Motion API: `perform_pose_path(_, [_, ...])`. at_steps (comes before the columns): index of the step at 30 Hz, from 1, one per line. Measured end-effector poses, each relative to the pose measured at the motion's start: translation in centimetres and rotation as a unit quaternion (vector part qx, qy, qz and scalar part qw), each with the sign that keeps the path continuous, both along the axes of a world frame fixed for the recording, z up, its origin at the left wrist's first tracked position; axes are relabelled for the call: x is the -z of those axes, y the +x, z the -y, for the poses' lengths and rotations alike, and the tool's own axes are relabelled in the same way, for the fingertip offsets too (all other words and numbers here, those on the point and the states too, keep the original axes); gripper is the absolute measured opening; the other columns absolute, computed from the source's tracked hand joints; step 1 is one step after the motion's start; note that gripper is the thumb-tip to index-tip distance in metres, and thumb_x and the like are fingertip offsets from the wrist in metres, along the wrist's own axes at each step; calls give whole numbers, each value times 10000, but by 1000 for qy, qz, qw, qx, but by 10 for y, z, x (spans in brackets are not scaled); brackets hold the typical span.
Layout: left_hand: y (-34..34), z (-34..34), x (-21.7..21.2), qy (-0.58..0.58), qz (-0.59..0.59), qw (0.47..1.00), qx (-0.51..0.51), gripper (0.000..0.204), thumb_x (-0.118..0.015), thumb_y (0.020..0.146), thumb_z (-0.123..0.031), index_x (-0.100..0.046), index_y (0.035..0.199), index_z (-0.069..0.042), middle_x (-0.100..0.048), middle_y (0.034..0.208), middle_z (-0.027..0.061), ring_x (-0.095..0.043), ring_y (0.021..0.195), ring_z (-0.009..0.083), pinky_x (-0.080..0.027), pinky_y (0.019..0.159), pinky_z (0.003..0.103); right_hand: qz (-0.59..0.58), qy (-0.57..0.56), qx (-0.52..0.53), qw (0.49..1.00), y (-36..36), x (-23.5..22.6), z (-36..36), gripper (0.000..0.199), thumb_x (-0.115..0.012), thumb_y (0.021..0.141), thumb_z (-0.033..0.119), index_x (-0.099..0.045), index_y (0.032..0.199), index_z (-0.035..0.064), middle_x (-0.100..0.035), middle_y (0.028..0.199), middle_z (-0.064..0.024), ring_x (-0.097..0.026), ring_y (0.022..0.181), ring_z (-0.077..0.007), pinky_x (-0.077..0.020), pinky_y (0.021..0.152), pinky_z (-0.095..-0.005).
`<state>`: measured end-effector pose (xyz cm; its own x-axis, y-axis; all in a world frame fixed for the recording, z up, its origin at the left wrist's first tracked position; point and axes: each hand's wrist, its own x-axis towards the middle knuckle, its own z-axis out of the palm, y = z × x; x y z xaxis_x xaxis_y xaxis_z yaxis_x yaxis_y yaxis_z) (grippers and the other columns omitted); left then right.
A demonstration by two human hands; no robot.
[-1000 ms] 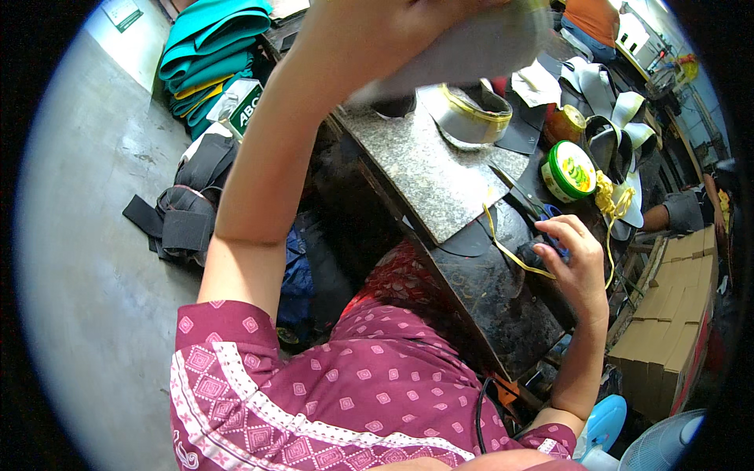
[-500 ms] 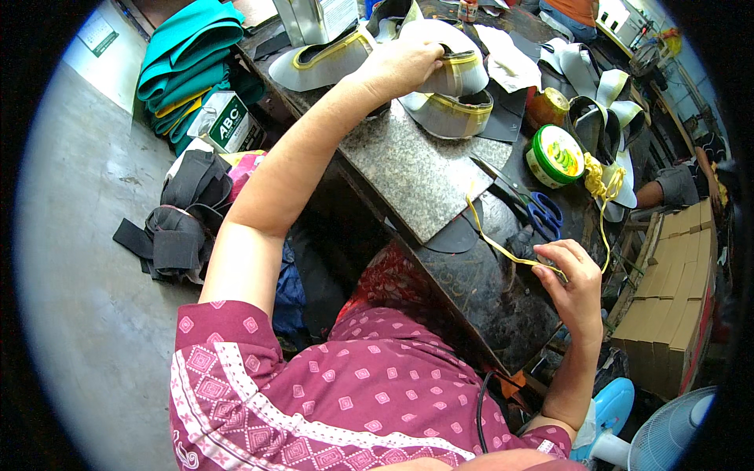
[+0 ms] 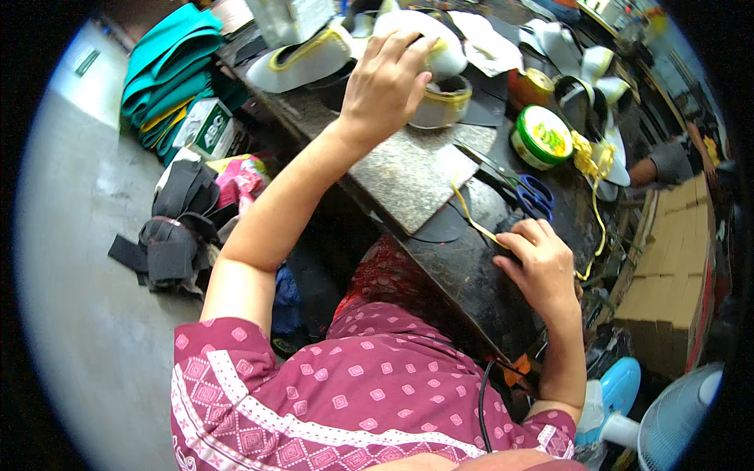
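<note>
My left hand point(image 3: 382, 93) is at a pale shoe upper point(image 3: 449, 59) with yellow edging, its fingers curled over one side; the grip is partly hidden. Just below sits another grey shoe upper point(image 3: 441, 108) with a yellow-trimmed rim, next to the speckled stone slab point(image 3: 412, 169). A third upper point(image 3: 302, 61) lies to the left. My right hand point(image 3: 540, 263) pinches a narrow yellow tape point(image 3: 473, 220) over the dark table. One end of the tape reaches a small white piece on the slab's corner; the other trails from the hand toward a yellow bundle point(image 3: 583, 149).
Blue-handled scissors point(image 3: 534, 196) lie beside the slab, near a green-rimmed round tub point(image 3: 543, 137). More uppers point(image 3: 593, 86) are piled at the far right. Folded teal material point(image 3: 169, 67) and black strips point(image 3: 184, 200) are at left. A fan point(image 3: 679, 420) stands at lower right.
My left hand has drawn back and turned, with its back now facing up. My right hand has shifted left and slightly up along the yellow tape. The whole view has also shifted a little.
</note>
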<state>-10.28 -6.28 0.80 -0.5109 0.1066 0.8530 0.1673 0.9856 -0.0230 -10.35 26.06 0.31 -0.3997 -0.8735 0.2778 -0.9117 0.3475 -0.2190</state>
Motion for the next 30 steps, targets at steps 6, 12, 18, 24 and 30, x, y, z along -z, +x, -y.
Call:
perform_pose_path(6, [9,-80,39,-34,83,981,170,383,-714,771,-119,-633,1142,-79,-575,1244,117,-536,1182,309,-452,1008,418,9,-70,5,998,-23,-3,-10,196,-764,755,216,-671,879,96,-604,856,-57,-600,830,-262,-513,711,-368])
perform_pose_path(12, [2,-83,57,84,210,958,179,382,-725,811,-162,-590,1149,-45,-559,1217,177,-546,1100,360,-468,947,423,55,-150,93,983,-89,-18,-52,166,-724,836,143,-704,945,21,-667,881,-83,-645,839,-205,-506,760,-312])
perform_pose_path(18, [1,-82,57,75,226,954,181,315,-704,827,-140,-593,1102,-35,-569,1201,173,-550,1092,357,-471,944,425,85,-210,223,948,-228,-16,-65,221,-652,896,246,-721,1011,70,-723,903,-92,-691,827,-183,-516,748,-299])
perform_pose_path(24, [1,-79,56,81,233,953,178,239,-684,839,-121,-611,1046,-25,-579,1178,173,-556,1079,357,-475,933,426,12,-108,361,926,-248,-11,-36,350,-654,849,466,-728,985,152,-708,896,-81,-687,841,-251,-524,758,-382])
perform_pose_path(30, [1,-82,54,62,228,953,191,218,-680,833,-105,-624,1027,-22,-582,1169,165,-559,1073,349,-477,934,421,-19,0,221,975,-193,-5,-38,361,-738,766,365,-706,1072,175,-666,969,-81,-635,981,-278,-502,843,-388])
